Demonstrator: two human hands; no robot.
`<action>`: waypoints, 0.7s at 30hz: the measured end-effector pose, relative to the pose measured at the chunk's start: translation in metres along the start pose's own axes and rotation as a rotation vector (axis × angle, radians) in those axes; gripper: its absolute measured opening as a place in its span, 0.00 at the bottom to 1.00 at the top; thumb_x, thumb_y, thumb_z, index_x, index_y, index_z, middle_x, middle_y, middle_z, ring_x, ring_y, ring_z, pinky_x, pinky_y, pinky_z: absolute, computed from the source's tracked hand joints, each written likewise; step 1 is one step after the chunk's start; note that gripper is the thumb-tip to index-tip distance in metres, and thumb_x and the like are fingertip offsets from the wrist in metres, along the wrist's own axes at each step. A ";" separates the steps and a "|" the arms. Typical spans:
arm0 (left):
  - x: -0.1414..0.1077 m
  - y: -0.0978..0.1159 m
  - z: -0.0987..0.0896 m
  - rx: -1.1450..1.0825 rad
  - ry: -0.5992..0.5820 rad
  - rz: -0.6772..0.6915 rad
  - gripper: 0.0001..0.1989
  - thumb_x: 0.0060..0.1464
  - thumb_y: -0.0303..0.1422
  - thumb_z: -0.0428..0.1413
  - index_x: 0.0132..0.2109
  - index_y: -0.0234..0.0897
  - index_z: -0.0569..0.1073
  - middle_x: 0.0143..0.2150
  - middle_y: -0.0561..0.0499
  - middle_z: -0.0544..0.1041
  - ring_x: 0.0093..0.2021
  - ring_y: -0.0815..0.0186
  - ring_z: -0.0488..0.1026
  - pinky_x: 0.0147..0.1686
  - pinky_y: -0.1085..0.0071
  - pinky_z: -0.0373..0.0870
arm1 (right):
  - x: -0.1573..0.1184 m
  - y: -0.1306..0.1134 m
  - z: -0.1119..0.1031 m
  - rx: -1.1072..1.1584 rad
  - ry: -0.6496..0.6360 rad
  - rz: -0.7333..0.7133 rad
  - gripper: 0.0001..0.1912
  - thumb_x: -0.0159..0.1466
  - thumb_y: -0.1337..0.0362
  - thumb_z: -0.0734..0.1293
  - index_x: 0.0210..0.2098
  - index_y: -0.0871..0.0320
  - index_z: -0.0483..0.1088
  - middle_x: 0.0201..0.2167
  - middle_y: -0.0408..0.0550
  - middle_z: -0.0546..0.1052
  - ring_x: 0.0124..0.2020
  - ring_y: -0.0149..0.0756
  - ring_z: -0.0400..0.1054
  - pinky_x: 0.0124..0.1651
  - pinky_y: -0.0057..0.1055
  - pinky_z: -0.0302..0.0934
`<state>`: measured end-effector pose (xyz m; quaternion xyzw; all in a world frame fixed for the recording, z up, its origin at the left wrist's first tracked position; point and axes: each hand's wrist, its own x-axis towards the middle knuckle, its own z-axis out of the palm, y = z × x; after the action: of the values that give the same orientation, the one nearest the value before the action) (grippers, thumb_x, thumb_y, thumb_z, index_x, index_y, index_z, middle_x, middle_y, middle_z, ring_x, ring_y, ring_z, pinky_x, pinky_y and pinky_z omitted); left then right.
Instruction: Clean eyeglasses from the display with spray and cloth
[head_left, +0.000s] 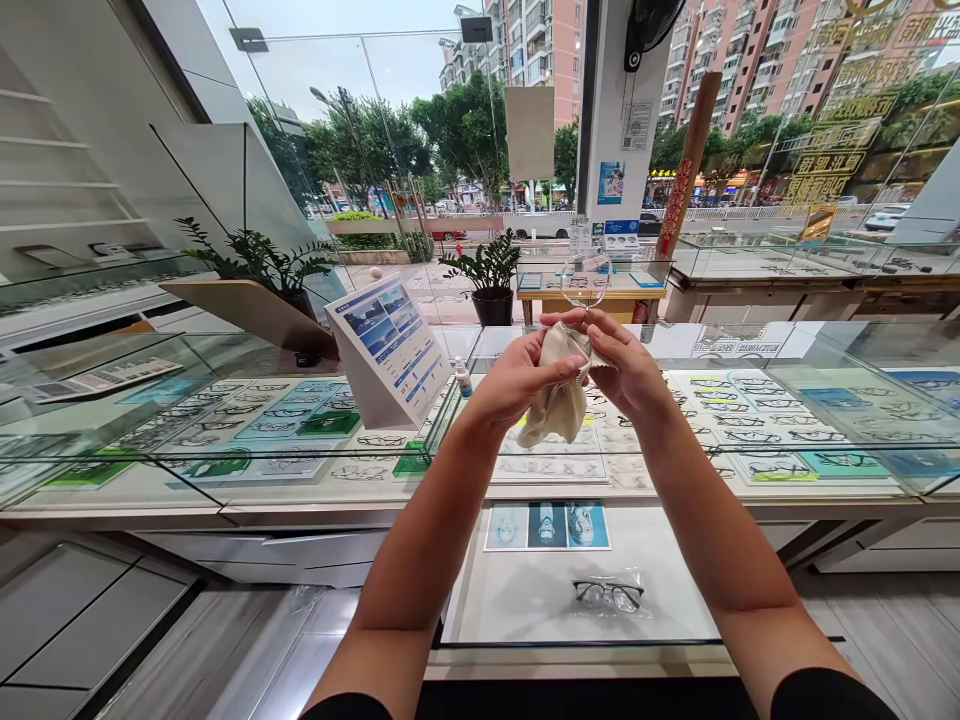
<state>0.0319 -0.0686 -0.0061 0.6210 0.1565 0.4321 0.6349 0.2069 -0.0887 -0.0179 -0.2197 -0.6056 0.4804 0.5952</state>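
Note:
Both my hands are raised in front of me above the glass display counter. My left hand (pixel 514 375) is closed on a crumpled beige cleaning cloth (pixel 556 410), its thumb pressed over the fabric. Gripping the same cloth from the other side is my right hand (pixel 628 362), with its fingers bent round the upper folds. A round, clear lens with a thin rim (pixel 586 280) sticks up above my fingertips. The cloth and fingers cover whatever it joins below, so I cannot tell which hand bears it.
Under the glass counter (pixel 652 475) lie several eyeglass frames. A tent-shaped sign (pixel 386 350) and a small white bottle (pixel 462 378) stand on the left. Below my hands, a pulled-out drawer (pixel 517 610) holds black-framed glasses (pixel 607 596) in clear plastic. A potted plant (pixel 491 280) stands beyond.

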 end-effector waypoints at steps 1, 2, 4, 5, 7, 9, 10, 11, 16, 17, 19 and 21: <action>0.000 0.000 0.001 -0.003 0.006 0.005 0.25 0.43 0.43 0.82 0.41 0.33 0.82 0.34 0.49 0.82 0.33 0.67 0.77 0.37 0.71 0.71 | 0.000 0.000 0.002 -0.009 0.017 -0.007 0.22 0.68 0.44 0.75 0.54 0.48 0.81 0.64 0.47 0.83 0.38 0.36 0.77 0.30 0.30 0.69; 0.001 -0.001 0.001 -0.005 0.013 0.011 0.26 0.43 0.43 0.82 0.41 0.33 0.82 0.34 0.49 0.82 0.33 0.67 0.77 0.36 0.71 0.71 | 0.000 0.000 0.004 -0.018 0.029 -0.018 0.22 0.68 0.44 0.74 0.55 0.47 0.82 0.63 0.47 0.83 0.37 0.35 0.76 0.29 0.30 0.69; 0.001 -0.003 0.002 -0.003 0.029 0.031 0.26 0.43 0.44 0.81 0.41 0.32 0.82 0.34 0.49 0.82 0.33 0.67 0.77 0.37 0.71 0.71 | 0.001 0.000 0.006 -0.041 0.037 -0.042 0.22 0.69 0.43 0.73 0.55 0.47 0.82 0.62 0.46 0.84 0.37 0.36 0.76 0.31 0.32 0.69; 0.002 -0.004 0.003 -0.001 0.034 0.043 0.26 0.43 0.44 0.81 0.41 0.32 0.82 0.34 0.49 0.82 0.33 0.67 0.77 0.37 0.70 0.72 | 0.001 0.001 0.007 -0.057 0.039 -0.052 0.22 0.69 0.42 0.73 0.55 0.47 0.83 0.61 0.46 0.84 0.37 0.37 0.76 0.32 0.32 0.70; 0.002 -0.006 0.004 0.001 0.044 0.061 0.26 0.45 0.45 0.81 0.41 0.33 0.81 0.34 0.50 0.82 0.33 0.67 0.77 0.36 0.70 0.71 | 0.000 0.002 0.009 -0.095 0.049 -0.068 0.23 0.70 0.41 0.71 0.56 0.47 0.83 0.60 0.46 0.85 0.39 0.39 0.77 0.35 0.34 0.72; 0.003 -0.008 0.005 -0.007 0.058 0.079 0.25 0.46 0.45 0.80 0.41 0.33 0.81 0.33 0.51 0.81 0.32 0.67 0.76 0.36 0.70 0.71 | 0.000 0.003 0.010 -0.124 0.062 -0.079 0.24 0.71 0.41 0.71 0.57 0.46 0.83 0.59 0.46 0.85 0.41 0.40 0.78 0.37 0.36 0.73; 0.003 -0.009 0.007 -0.013 0.064 0.088 0.25 0.46 0.46 0.80 0.41 0.34 0.80 0.32 0.52 0.81 0.32 0.68 0.76 0.35 0.70 0.70 | -0.001 0.003 0.010 -0.132 0.063 -0.084 0.24 0.71 0.40 0.70 0.58 0.46 0.83 0.58 0.46 0.85 0.41 0.41 0.78 0.39 0.36 0.74; 0.004 -0.009 0.008 -0.018 0.071 0.098 0.25 0.46 0.46 0.80 0.41 0.34 0.80 0.31 0.52 0.80 0.31 0.68 0.75 0.35 0.70 0.70 | -0.001 0.004 0.011 -0.138 0.062 -0.089 0.25 0.71 0.40 0.70 0.58 0.46 0.83 0.56 0.46 0.86 0.41 0.41 0.79 0.40 0.37 0.75; 0.005 -0.011 0.014 -0.056 0.116 0.117 0.26 0.46 0.49 0.79 0.39 0.35 0.79 0.30 0.54 0.79 0.28 0.70 0.73 0.33 0.71 0.70 | 0.000 0.007 0.011 -0.148 0.065 -0.107 0.28 0.71 0.36 0.69 0.57 0.46 0.83 0.52 0.46 0.87 0.45 0.45 0.81 0.46 0.40 0.77; 0.006 -0.011 0.015 -0.066 0.131 0.116 0.27 0.46 0.50 0.79 0.39 0.35 0.79 0.29 0.55 0.78 0.27 0.70 0.72 0.32 0.71 0.70 | 0.000 0.007 0.011 -0.149 0.061 -0.109 0.28 0.71 0.35 0.69 0.57 0.46 0.84 0.53 0.46 0.86 0.47 0.46 0.81 0.47 0.41 0.78; 0.008 -0.012 0.016 -0.081 0.161 0.123 0.28 0.45 0.52 0.79 0.39 0.35 0.79 0.29 0.54 0.78 0.27 0.70 0.72 0.31 0.71 0.69 | 0.001 0.008 0.011 -0.146 0.051 -0.125 0.27 0.71 0.36 0.70 0.56 0.46 0.84 0.57 0.46 0.86 0.52 0.47 0.81 0.52 0.42 0.78; 0.010 -0.014 0.016 -0.092 0.186 0.153 0.27 0.46 0.52 0.79 0.39 0.35 0.81 0.30 0.54 0.79 0.29 0.70 0.74 0.32 0.72 0.69 | 0.001 0.009 0.012 -0.139 0.050 -0.159 0.24 0.70 0.38 0.71 0.54 0.46 0.85 0.59 0.45 0.85 0.59 0.49 0.80 0.60 0.44 0.77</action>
<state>0.0539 -0.0696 -0.0125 0.5587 0.1469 0.5417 0.6105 0.1924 -0.0877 -0.0227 -0.2240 -0.6378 0.3828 0.6297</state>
